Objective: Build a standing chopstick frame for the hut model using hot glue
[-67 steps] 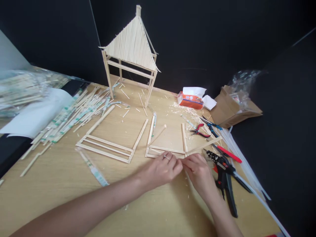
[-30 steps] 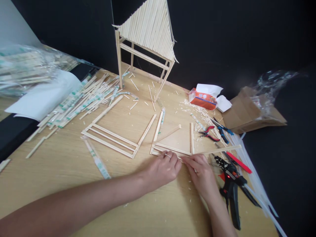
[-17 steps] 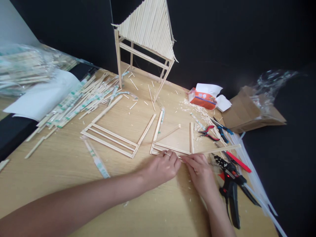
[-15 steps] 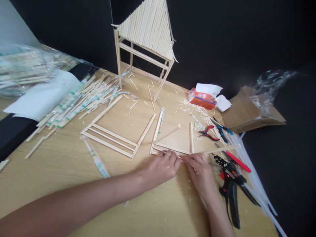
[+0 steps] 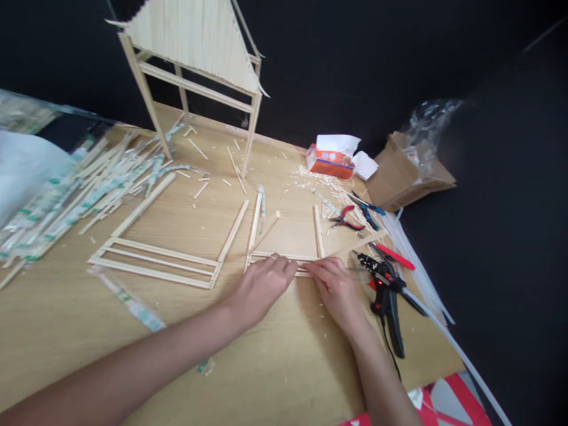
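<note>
Both my hands work at the lower bars of a small three-sided frame of thin wooden sticks (image 5: 318,231) lying flat on the table. My left hand (image 5: 264,287), with a ring on one finger, is closed over the bars, its fingertips pinching down on a thin stick. Close by on the right, my right hand (image 5: 336,290) pinches a thin wooden stick (image 5: 303,269) between thumb and fingers. My fingers partly hide the stick and the bars beneath. To the left lies a similar, larger stick frame (image 5: 157,275), untouched.
A stick model with a slatted roof (image 5: 190,35) stands at the back. Loose sticks (image 5: 95,177) lie left. On the right are a glue gun (image 5: 393,307) with a lit red light, red-handled pliers (image 5: 352,223), blue-handled cutters (image 5: 370,218), a tissue pack (image 5: 332,164) and a cardboard box (image 5: 394,177).
The view has turned right, so the scene sits further left and a red-and-white item shows at the bottom right. My hands stay at the same bars, their grip much the same.
</note>
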The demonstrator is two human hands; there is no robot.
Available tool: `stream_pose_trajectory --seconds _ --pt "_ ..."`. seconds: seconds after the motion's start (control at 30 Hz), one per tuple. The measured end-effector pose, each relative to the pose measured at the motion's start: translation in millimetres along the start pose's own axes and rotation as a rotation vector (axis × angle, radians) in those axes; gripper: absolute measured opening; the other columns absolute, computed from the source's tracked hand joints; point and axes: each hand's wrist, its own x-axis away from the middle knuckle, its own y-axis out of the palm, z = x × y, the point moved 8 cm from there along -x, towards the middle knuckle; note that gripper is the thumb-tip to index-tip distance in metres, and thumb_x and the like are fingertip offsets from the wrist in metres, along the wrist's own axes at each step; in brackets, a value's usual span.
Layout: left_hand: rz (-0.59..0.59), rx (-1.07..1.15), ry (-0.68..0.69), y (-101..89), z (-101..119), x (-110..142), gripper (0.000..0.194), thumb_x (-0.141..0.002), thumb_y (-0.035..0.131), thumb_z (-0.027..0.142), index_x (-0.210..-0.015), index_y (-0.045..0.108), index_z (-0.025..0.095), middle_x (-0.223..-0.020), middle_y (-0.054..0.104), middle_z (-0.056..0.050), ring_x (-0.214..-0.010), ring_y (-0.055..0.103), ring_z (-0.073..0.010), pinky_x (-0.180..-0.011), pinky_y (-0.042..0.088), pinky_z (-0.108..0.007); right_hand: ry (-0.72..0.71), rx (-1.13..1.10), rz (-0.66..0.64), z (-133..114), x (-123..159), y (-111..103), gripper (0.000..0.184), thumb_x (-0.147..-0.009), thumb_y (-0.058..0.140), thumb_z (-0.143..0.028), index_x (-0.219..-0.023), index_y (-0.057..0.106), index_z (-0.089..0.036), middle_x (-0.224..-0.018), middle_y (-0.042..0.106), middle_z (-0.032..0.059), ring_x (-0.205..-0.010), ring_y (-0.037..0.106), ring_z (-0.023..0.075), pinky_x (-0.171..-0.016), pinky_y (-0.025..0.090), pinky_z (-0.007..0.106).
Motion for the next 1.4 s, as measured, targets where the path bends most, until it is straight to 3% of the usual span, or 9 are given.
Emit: stream_pose_trajectory --seconds 0.2,0.5,0.73,1.4 --pt "-0.042 -0.009 -0.017 1.4 -2 -1 0.030 -0.085 0.047 0.000 -0.109 0.055 0.017 -0.103 0.065 -0.008 -0.097 0.061 -0.0230 -0.076 0.051 -0.034 0.168 0.023 0.201 14 24 -21 0.023 -0.093 0.050 -0.016 -0.108 0.067 -0.021 -0.102 0.069 0.0075 -0.097 0.061 0.0210 -0.088 0.050 0.037" --pt "0.038 -0.065 -0.065 0.4 -6 -2 0.038 -0.083 0.040 -0.006 -0.108 0.053 0.019 -0.105 0.065 -0.007 -0.097 0.061 -0.0219 -0.070 0.049 -0.031 0.372 -0.007 0.263 35 47 -8 0.007 -0.090 0.056 -0.019 -0.096 0.059 -0.020 -0.087 0.065 0.0050 -0.077 0.063 0.0187 -0.070 0.052 0.030" --pt "0.045 -0.075 -0.057 3.1 -8 -2 0.034 -0.084 0.042 -0.002 -0.108 0.052 0.020 -0.107 0.064 -0.007 -0.099 0.060 -0.0219 -0.073 0.048 -0.032 0.358 -0.034 0.246 36 45 -4 0.010 -0.089 0.055 -0.016 -0.096 0.061 -0.020 -0.092 0.065 0.0065 -0.086 0.063 0.0204 -0.077 0.052 0.032" --pt "0.088 -0.085 -0.010 5.3 -6 -1 0.033 -0.084 0.041 -0.001 -0.106 0.053 0.020 -0.110 0.064 -0.008 -0.098 0.061 -0.0217 -0.071 0.049 -0.031 0.345 -0.066 0.279 36 44 -7 0.010 -0.089 0.057 -0.015 -0.091 0.064 -0.021 -0.090 0.067 0.0048 -0.086 0.062 0.0193 -0.077 0.051 0.031"
